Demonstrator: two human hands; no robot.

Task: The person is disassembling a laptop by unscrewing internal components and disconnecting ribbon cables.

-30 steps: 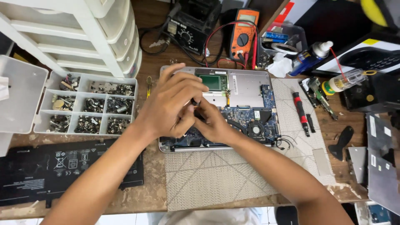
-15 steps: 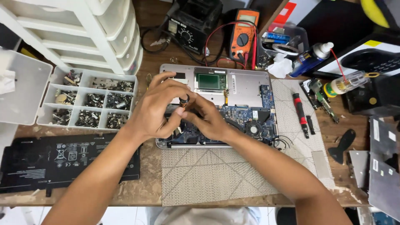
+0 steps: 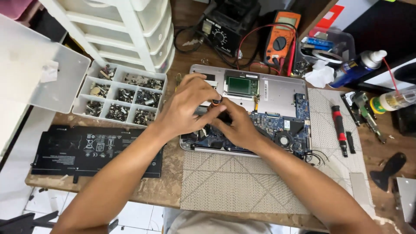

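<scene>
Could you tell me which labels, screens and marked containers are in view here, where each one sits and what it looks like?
Multimeter: orange, grey screen, behind the opened laptop.
Battery pack: flat, black, white label markings, left of both hands.
Spray can: blue, white cap, red straw, far right.
Bottle: clear, lying on its side, green and yellow band, right edge.
Soldering station: black box with dial, top centre.

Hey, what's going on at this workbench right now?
A person is bent over an opened laptop with its circuit board exposed. Both hands meet over its left half: the left hand and right hand pinch a small dark tool between them. A flat black battery and a tray of screws lie to the left.
</scene>
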